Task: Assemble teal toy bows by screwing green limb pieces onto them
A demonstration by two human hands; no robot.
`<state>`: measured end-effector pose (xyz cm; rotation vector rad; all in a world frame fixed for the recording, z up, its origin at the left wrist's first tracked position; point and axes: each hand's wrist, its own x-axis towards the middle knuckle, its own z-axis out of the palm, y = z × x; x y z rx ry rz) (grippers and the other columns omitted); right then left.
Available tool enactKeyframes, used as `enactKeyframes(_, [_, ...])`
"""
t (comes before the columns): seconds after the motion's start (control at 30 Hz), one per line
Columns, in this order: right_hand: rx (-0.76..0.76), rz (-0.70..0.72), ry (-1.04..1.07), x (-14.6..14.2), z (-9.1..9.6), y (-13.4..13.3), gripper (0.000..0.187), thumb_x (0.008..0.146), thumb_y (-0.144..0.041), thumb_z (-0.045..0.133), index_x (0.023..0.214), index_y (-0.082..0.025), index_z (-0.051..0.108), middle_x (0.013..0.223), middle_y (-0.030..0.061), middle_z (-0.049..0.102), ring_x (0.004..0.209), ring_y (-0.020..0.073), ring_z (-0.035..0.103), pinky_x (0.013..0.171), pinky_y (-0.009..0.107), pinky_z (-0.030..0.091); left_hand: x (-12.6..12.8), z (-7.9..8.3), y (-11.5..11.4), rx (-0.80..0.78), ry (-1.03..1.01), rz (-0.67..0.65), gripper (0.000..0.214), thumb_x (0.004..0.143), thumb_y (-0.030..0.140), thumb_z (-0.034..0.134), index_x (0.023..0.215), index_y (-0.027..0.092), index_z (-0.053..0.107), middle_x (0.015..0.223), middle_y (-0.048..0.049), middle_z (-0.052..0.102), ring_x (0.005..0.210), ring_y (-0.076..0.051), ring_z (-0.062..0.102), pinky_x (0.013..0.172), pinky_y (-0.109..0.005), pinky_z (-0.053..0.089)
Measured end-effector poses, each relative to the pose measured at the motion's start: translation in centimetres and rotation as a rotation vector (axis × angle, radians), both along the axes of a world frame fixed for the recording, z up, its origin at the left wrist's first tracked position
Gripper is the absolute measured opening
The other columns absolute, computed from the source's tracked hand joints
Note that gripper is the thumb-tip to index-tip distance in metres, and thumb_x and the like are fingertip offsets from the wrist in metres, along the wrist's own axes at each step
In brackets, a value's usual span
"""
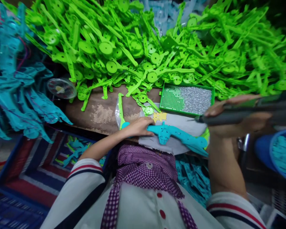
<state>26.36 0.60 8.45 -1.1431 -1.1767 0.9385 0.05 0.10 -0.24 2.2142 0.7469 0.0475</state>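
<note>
My left hand (141, 126) is closed over one arm of a blue plastic part (165, 133), which lies across a pale cloth (178, 144) at the table's front edge. Lime green shows under both ends of that part. My right hand (254, 123) is wrapped round a dark electric screwdriver (225, 115), held level with its thin bit pointing left. The bit's tip is above the cloth, between the blue part and a green tray (186, 112) of small silver screws. Whether a screw sits on the bit is too small to tell.
Lime green plastic parts (133, 47) are heaped along the back. Blue parts (16, 82) are piled at left, beside a round clear-lidded container (62, 88). A striped crate (26, 165) stands low at left, a blue bucket (264, 149) at right. A yellow cutout (160, 117) lies near my left hand.
</note>
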Motion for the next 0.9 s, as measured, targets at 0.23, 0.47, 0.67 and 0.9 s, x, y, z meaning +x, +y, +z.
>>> enactKeyframes(0.23, [0.233, -0.189, 0.118, -1.6, -2.2, -7.4, 0.049, 0.077, -0.073, 0.066, 0.085, -0.025, 0.069, 0.051, -0.0041, 0.057, 0.042, 0.0151, 0.056, 0.039, 0.029, 0.047, 0.2, 0.1, -0.1, -0.013, -0.002, 0.014, 0.037, 0.079, 0.041, 0.08, 0.108, 0.021, 0.067, 0.103, -0.006, 0.066, 0.098, -0.024, 0.064, 0.085, -0.034, 0.049])
enactKeyframes(0.47, [0.263, -0.128, 0.182, -2.2, -3.6, -7.5, 0.036, 0.079, -0.062, 0.072, 0.086, -0.027, 0.072, 0.05, -0.0039, 0.056, 0.037, 0.014, 0.05, 0.033, 0.028, 0.038, 0.3, 0.1, 0.0, -0.027, 0.037, 0.025, 0.038, 0.078, 0.041, 0.081, 0.107, 0.02, 0.068, 0.102, -0.0059, 0.065, 0.095, -0.023, 0.063, 0.081, -0.034, 0.047])
enactKeyframes(0.67, [0.185, -0.179, 0.125, -2.2, -4.9, -7.6, 0.042, 0.074, -0.067, 0.073, 0.084, -0.027, 0.067, 0.05, -0.0046, 0.057, 0.037, 0.0162, 0.052, 0.035, 0.03, 0.042, 0.3, 0.0, 0.0, -0.03, 0.035, 0.02, 0.04, 0.077, 0.041, 0.082, 0.109, 0.02, 0.068, 0.103, -0.006, 0.066, 0.097, -0.024, 0.062, 0.082, -0.034, 0.046])
enactKeyframes(0.9, [0.227, -0.078, 0.13, -2.5, -5.6, -7.5, 0.037, 0.073, -0.06, 0.076, 0.079, -0.026, 0.063, 0.048, -0.0047, 0.057, 0.037, 0.0179, 0.054, 0.034, 0.03, 0.042, 0.4, -0.4, 0.0, -0.033, 0.035, 0.017, 0.039, 0.077, 0.04, 0.082, 0.107, 0.02, 0.068, 0.103, -0.0061, 0.065, 0.098, -0.024, 0.062, 0.084, -0.035, 0.048])
